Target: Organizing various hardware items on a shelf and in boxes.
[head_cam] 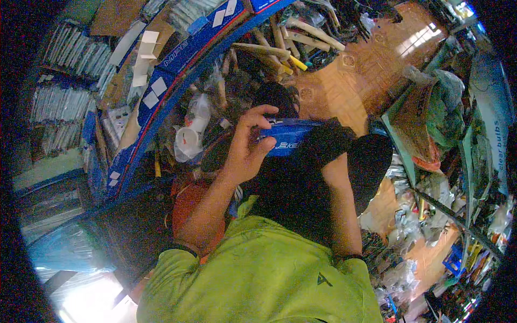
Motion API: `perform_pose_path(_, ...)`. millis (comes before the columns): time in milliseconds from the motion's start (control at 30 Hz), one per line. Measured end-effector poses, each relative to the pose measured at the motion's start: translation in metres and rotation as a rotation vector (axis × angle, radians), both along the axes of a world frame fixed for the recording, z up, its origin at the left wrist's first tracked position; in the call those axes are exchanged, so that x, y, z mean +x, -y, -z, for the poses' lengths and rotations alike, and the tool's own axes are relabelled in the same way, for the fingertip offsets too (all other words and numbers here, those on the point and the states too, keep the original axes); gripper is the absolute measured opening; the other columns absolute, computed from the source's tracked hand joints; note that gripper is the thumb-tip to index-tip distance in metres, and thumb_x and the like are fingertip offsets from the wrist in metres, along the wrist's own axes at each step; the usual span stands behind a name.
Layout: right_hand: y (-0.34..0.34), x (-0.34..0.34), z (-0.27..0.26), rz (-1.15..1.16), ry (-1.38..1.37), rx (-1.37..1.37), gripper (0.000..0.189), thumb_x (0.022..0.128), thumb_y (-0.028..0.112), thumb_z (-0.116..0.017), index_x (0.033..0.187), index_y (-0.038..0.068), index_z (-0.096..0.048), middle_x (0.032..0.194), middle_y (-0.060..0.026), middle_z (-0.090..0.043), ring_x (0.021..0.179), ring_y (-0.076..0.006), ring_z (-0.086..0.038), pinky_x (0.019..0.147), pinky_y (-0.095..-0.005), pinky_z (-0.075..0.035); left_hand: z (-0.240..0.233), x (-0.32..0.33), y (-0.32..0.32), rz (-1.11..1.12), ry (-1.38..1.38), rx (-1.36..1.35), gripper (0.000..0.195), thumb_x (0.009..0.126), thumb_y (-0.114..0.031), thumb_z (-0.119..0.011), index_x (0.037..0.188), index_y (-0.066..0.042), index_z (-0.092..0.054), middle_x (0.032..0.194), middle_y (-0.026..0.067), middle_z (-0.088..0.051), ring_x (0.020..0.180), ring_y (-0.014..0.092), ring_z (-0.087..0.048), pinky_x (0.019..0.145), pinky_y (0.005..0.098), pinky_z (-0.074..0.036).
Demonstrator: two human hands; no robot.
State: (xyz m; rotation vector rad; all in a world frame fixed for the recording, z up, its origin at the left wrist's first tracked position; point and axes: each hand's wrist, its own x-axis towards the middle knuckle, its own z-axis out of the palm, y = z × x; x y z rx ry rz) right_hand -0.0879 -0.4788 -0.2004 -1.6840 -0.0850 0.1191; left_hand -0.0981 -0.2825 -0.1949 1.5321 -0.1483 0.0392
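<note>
Before me is a blue box [288,137] with pale lettering, over my dark-clad lap. My bare left hand [252,135] is at its left end, thumb over the near face and fingers around the far edge. Bunched black fabric [333,139] covers my right hand and lies against the box's right end. Only the bare wrist shows below it; whether this is a glove or a cloth, I cannot tell. The right fingers are hidden.
A blue shelf edge [139,121] with white labels curves along the left. Wooden handles [305,36] lie ahead, beside a patterned floor [337,87]. White plastic-wrapped items [190,137] sit left of my hand. At right stand a glass-edged shelf [404,157] and plastic-bagged goods [404,278].
</note>
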Motion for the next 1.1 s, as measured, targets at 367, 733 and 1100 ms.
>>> perform_pose_path(367, -0.003, 0.001, 0.005, 0.016, 0.106, -0.139, 0.032, 0.080, 0.005, -0.057, 0.112, 0.002, -0.053, 0.113, -0.0103, -0.056, 0.106, -0.0222, -0.052, 0.094, -0.0333, -0.038, -0.004, 0.003, 0.002, -0.044, 0.089, 0.077, 0.017, 0.089, -0.012, -0.054, 0.104, -0.006, -0.050, 0.126, 0.0165, -0.048, 0.110, 0.021, -0.049, 0.093, 0.0324, -0.039)
perform_pose_path(733, -0.004, -0.006, 0.009, 0.090, 0.031, 0.026, 0.025, 0.079, 0.005, -0.060, 0.104, 0.002, -0.059, 0.103, -0.0093, -0.062, 0.098, -0.0221, -0.057, 0.089, -0.0349, -0.044, -0.001, 0.003, 0.006, -0.100, -0.009, 0.069, 0.013, 0.090, -0.010, -0.052, 0.102, -0.005, -0.049, 0.113, 0.0124, -0.056, 0.101, 0.017, -0.053, 0.085, 0.0300, -0.044)
perform_pose_path(1100, 0.002, -0.003, 0.010, -0.053, 0.124, 0.000, 0.027, 0.075, -0.002, -0.059, 0.103, 0.001, -0.060, 0.104, -0.0097, -0.061, 0.100, -0.0235, -0.057, 0.090, -0.0347, -0.044, -0.002, 0.006, 0.009, -0.102, 0.103, 0.350, 0.015, 0.087, -0.015, -0.059, 0.097, -0.007, -0.052, 0.107, 0.0134, -0.059, 0.101, 0.021, -0.054, 0.091, 0.0337, -0.039)
